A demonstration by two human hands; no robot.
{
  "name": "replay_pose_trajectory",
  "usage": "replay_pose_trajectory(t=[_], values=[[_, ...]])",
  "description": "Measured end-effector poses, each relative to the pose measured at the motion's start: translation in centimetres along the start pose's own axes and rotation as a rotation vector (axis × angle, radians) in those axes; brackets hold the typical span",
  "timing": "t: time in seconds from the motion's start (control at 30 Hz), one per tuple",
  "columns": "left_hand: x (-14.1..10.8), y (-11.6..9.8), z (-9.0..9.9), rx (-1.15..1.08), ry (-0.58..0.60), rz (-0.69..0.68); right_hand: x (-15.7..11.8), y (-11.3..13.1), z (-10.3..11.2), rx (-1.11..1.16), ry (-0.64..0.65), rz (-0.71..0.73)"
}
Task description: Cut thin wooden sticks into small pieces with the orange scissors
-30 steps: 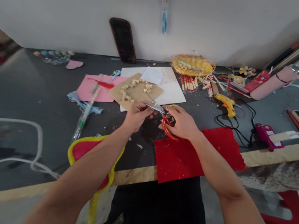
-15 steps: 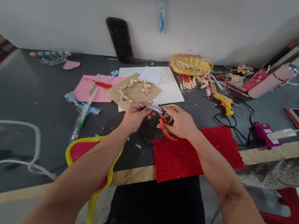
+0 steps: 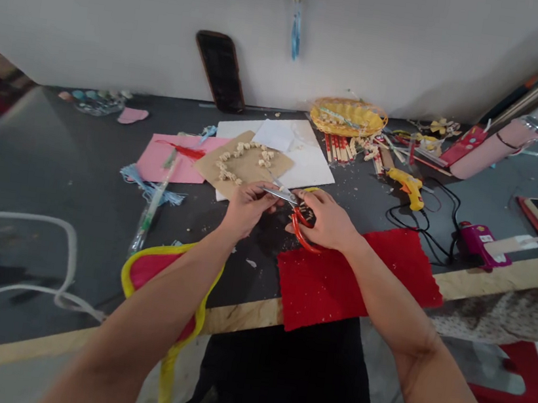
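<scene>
My right hand (image 3: 323, 218) is wrapped round the red-handled scissors (image 3: 300, 232), whose blades point left toward my left hand (image 3: 245, 210). The fingers of my left hand are pinched together by the blades; what they hold is too small to make out. Both hands are over the dark table (image 3: 251, 285). Just beyond them, a curved string of pale beige pieces (image 3: 227, 173) lies on a brown paper (image 3: 209, 166). A red cloth (image 3: 327, 288) is spread under my right forearm.
A phone (image 3: 221, 69) leans on the wall. Behind and right are a yellow basket (image 3: 348, 118), red-tipped sticks (image 3: 339, 149), a yellow glue gun (image 3: 408, 188), black cable and a pink bottle (image 3: 496, 149). Blue tassels (image 3: 152, 186) and a yellow-edged pink piece (image 3: 155, 269) are at left.
The whole view has shifted slightly, with things appearing a little farther right. Both hands keep nearly the same pose, and the scissor blades look closer together.
</scene>
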State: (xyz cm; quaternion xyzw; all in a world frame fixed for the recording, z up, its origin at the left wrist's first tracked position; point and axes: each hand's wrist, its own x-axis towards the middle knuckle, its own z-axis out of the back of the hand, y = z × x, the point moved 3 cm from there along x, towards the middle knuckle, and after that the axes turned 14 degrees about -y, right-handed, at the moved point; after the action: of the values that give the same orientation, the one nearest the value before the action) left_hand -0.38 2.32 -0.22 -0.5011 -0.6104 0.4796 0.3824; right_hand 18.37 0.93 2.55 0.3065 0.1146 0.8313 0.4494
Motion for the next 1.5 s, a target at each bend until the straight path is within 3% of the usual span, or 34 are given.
replay_pose_trajectory(t=[0.67,1.1,1.5], values=[[-0.49,-0.70,-0.46,-0.039,-0.005,0.028,0.06,0.50,0.11,-0.028,-0.006,-0.031],[-0.12,-0.16,-0.12,-0.013,0.035,0.035,0.14,-0.21,-0.04,0.012,0.004,0.040],[-0.49,-0.69,-0.49,-0.017,0.007,0.021,0.11,0.50,0.16,-0.014,0.008,-0.021]])
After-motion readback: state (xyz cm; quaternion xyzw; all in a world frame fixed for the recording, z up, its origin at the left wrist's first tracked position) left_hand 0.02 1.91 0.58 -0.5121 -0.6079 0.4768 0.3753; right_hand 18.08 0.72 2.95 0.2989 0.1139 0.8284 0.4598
